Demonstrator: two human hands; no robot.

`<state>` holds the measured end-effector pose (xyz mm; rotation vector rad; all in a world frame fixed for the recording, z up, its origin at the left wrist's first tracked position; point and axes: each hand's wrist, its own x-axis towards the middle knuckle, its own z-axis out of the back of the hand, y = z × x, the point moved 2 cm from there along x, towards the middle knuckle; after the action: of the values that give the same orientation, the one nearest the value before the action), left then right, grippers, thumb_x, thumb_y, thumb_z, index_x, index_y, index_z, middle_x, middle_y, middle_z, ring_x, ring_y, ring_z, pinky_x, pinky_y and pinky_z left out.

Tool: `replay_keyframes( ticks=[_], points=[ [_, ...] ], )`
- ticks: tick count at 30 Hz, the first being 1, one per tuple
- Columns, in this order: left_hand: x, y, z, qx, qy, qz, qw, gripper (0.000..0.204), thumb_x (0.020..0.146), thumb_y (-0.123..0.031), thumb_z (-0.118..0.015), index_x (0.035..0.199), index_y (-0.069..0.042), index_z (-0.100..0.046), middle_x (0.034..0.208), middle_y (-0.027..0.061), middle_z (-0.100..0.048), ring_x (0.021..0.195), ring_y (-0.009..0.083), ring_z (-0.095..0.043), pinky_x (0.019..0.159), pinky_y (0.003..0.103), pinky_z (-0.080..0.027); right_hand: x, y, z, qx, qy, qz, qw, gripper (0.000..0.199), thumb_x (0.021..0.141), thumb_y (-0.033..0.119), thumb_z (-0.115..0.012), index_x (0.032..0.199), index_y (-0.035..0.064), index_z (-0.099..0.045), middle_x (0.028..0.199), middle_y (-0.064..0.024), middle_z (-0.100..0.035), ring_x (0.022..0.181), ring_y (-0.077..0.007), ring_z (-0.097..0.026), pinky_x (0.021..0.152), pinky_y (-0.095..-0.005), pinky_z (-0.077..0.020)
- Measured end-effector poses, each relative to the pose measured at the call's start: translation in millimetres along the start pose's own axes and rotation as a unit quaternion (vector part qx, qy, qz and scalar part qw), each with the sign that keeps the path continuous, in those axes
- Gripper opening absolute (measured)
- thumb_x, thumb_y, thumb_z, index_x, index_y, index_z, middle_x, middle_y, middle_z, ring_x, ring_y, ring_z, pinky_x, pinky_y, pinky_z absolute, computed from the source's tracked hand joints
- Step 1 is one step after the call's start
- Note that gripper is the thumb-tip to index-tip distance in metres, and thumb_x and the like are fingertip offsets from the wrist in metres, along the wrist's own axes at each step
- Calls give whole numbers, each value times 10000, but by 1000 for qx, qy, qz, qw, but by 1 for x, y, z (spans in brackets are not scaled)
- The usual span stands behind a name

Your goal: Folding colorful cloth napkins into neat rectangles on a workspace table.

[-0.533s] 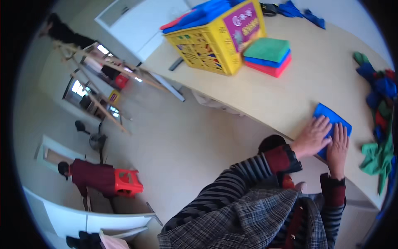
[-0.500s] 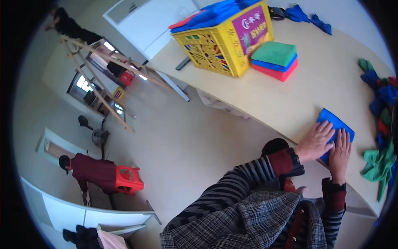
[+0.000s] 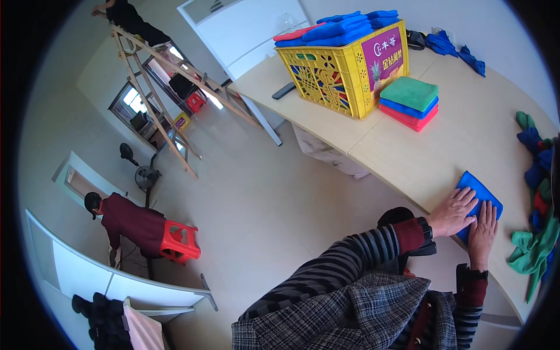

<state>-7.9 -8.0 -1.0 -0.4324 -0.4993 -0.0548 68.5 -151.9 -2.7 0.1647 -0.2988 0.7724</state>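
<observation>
Both hands lie flat on a folded blue cloth [image 3: 480, 191] near the table's front edge. My left hand [image 3: 454, 212] rests on its left side, fingers stretched out. Beside it my right hand [image 3: 483, 233] presses on the near right part, fingers also straight. Farther back on the table is a neat stack of folded cloths, with a green cloth [image 3: 410, 93] on top, a blue one in the middle and a red one [image 3: 411, 121] below. To the right of my hands lies a crumpled green cloth [image 3: 534, 249] in a loose pile.
A yellow plastic crate [image 3: 361, 87] heaped with folded cloths stands on the table [image 3: 402, 157], a dark phone-like object [image 3: 284, 90] beside it. On the floor side are a wooden ladder [image 3: 154, 99] with a person on it, and a person seated on a red stool [image 3: 181, 240].
The whole view has shifted, so the crate, stack and table sit lower and farther right. My hands stay flat on the blue cloth.
</observation>
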Motion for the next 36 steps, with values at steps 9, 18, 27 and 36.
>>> replay_keyframes(
  ticks=[9, 18, 27, 36],
  points=[
    [-4, 0, 1, -1, -12, -3, 1000, 608, 976, -380, -550, 1406, 42, -472, 1511, 239, -389, 1451, 384, -302, 1204, 500, -218, -10, -2, 2, 22, -5, -14, 1000, 541, 1039, 268, -414, 1533, 54, -363, 1601, -141, -332, 1512, -303, -235, 1224, -445, -188],
    [-9, -1, 10, 17, -24, -6, 1000, 607, 978, -372, -531, 1411, 47, -464, 1495, 250, -422, 1433, 398, -338, 1193, 479, -246, -22, 4, 18, 62, -24, -27, 997, 530, 1030, 282, -466, 1503, 48, -407, 1571, -145, -378, 1481, -334, -287, 1199, -450, -239],
    [-14, 13, 14, 33, 28, 23, 999, 616, 1023, -410, -461, 1481, 0, -408, 1558, 222, -371, 1458, 351, -329, 1195, 462, -244, -35, 7, 33, 55, -24, -80, 995, 533, 1024, 293, -488, 1483, 30, -423, 1560, -166, -384, 1465, -345, -315, 1192, -448, -261],
    [-27, 21, 23, 28, 32, 31, 999, 557, 1056, -366, -418, 1478, -3, -420, 1554, 200, -383, 1416, 366, -375, 1193, 446, -244, -54, 4, 47, 37, -9, -69, 997, 520, 1004, 290, -518, 1443, 18, -460, 1532, -171, -419, 1415, -342, -388, 1178, -492, -277]
  ],
)
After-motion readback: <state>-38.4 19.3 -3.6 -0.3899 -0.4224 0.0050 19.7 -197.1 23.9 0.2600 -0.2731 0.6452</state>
